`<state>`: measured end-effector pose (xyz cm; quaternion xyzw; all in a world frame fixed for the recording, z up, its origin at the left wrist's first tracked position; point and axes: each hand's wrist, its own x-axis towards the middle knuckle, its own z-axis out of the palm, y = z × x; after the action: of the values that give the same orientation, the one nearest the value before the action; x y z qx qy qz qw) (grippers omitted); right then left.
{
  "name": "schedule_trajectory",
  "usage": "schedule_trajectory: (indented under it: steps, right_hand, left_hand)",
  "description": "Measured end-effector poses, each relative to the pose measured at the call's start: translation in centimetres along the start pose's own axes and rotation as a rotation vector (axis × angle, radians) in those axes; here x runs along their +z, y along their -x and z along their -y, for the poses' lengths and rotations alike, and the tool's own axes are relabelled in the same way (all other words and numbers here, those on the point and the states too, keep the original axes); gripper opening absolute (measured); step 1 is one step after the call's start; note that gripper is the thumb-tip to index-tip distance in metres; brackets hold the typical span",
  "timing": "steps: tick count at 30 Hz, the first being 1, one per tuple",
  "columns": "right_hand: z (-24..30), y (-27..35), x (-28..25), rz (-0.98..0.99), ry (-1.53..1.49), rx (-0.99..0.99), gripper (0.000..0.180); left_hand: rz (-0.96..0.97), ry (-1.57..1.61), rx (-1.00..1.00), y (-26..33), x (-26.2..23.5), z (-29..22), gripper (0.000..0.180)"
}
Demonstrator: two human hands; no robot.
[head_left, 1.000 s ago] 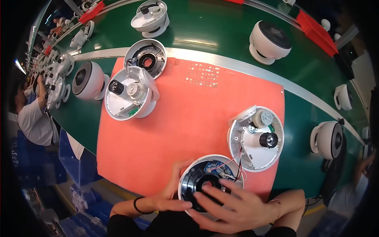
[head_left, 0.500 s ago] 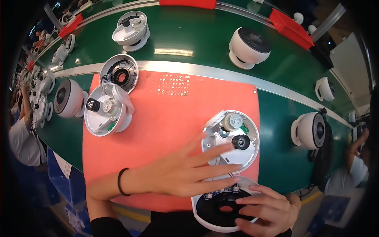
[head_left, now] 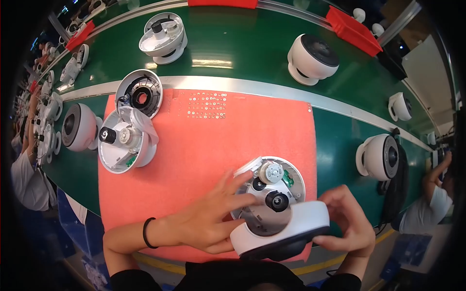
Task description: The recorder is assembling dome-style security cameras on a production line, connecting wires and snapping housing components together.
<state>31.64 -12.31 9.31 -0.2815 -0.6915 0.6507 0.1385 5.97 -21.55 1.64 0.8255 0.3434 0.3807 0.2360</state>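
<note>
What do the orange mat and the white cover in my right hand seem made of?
The orange mat looks like matte foam or rubber, possibly fabric, given its dull, even surface. The white cover is probably plastic, satin-finished, with smooth, softly shaded curves.

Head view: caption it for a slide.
Left hand at an open motor housing, right hand holding a tilted white cover.

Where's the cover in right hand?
Head view, lower centre-right: the cover overlaps the near side of the open housing, between the left hand and right hand.
</note>
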Motion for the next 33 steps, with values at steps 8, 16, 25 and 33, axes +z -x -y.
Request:
schedule_trajectory:
  steps: [8,16,25,33]
  right_hand:
    - [0.5,-2.9,-1.4,0.071,-0.003,0.193,0.062]
    - [-0.7,-4.2,-2.6,-0.001,-0.132,0.226,0.053]
    - [-0.1,-4.6,-1.8,0.091,-0.007,0.154,0.05]
    - [-1.2,-4.4,-2.0,0.091,-0.119,0.216,0.05]
  left_hand:
    - [-0.072,0.016,-0.172,0.4,-0.3,0.0,0.027]
    - [-0.262,-0.151,-0.462,-0.7,-1.1,-1.7,0.032]
    - [-0.141,0.115,-0.596,-0.6,-3.2,-2.1,0.016]
    - [-0.128,-0.176,-0.399,1.5,-2.2,-3.5,0.024]
